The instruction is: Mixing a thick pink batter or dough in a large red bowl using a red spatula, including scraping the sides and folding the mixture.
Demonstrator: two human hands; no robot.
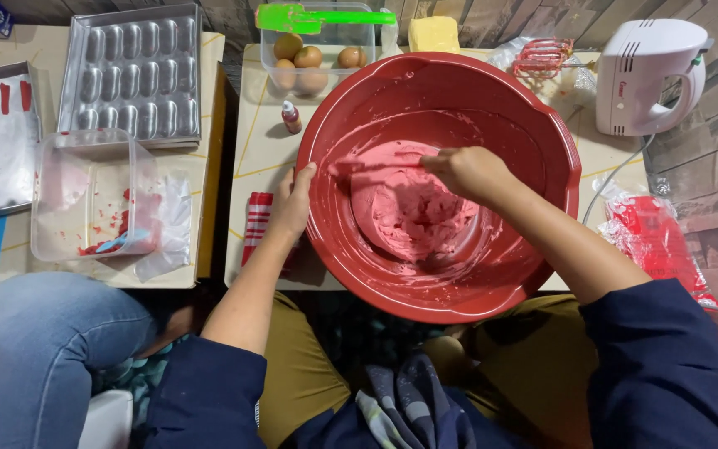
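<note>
A big red bowl sits on the table in front of the person and holds a thick mound of pink batter, smeared up its walls. The right hand is closed around a spatula coated in batter. The left hand grips the bowl's rim. Behind, a clear tub holds eggs; an emptied plastic box shows red smears.

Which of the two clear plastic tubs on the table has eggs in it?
The far clear tub, behind the red bowl, with a green spatula laid across its top. It holds brown eggs. The near-left tub holds only red smears.
</note>
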